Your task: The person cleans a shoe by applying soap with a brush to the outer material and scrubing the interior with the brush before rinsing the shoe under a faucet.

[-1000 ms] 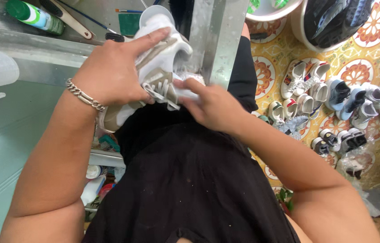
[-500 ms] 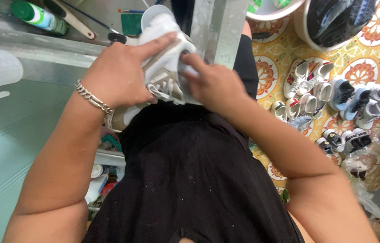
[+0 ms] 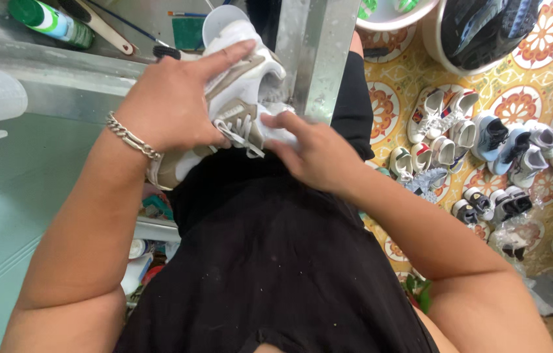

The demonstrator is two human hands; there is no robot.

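Observation:
A white and tan sneaker (image 3: 245,78) is held against my black shirt in front of a metal table edge. My left hand (image 3: 172,104), with a chain bracelet at the wrist, wraps over the shoe's side, index finger stretched along the upper. My right hand (image 3: 312,153) presses a white cloth (image 3: 276,131) against the shoe near its opening and loose laces (image 3: 240,134). The cloth is mostly hidden under my fingers.
A metal table (image 3: 60,59) holds a green bottle (image 3: 51,21), brushes and a white cup (image 3: 221,21). A metal post (image 3: 315,52) stands just right of the shoe. Several pairs of small shoes (image 3: 466,150) lie on the patterned floor, with basins (image 3: 485,33) above them.
My right hand slid up into the shoe's opening half a second ago, then came back down toward the laces with the cloth. My left hand kept its hold.

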